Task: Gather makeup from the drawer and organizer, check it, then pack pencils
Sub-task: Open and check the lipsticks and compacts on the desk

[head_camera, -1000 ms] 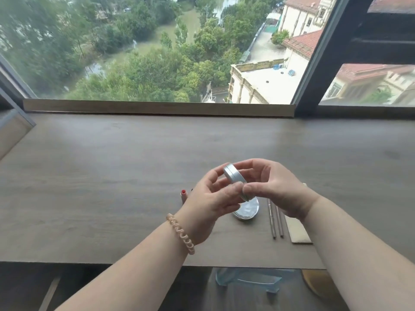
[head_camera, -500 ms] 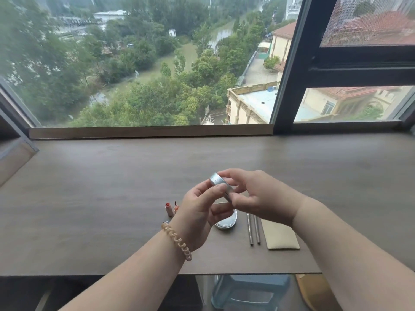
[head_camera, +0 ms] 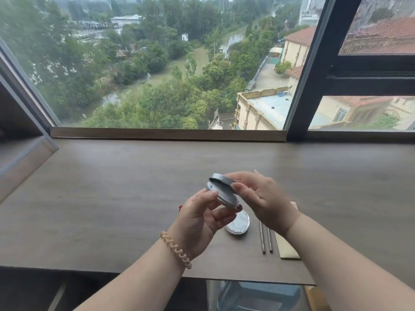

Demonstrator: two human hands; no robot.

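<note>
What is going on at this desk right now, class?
A person at a wooden desk by a window holds a small round silver tin partly open. The left hand grips its bottom half, while the right hand pinches the lid, tilted up with a gap showing. Below them on the desk lie a second round tin, two slim pencils and a beige pouch. The pencils are not yet packed.

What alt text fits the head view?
Two hands hold a small round silver tin above a wooden desk: the left hand grips the base, the right hand pinches the lid, tilted up off it. Below lie a second tin, two pencils and a beige pouch, before a window.
</note>
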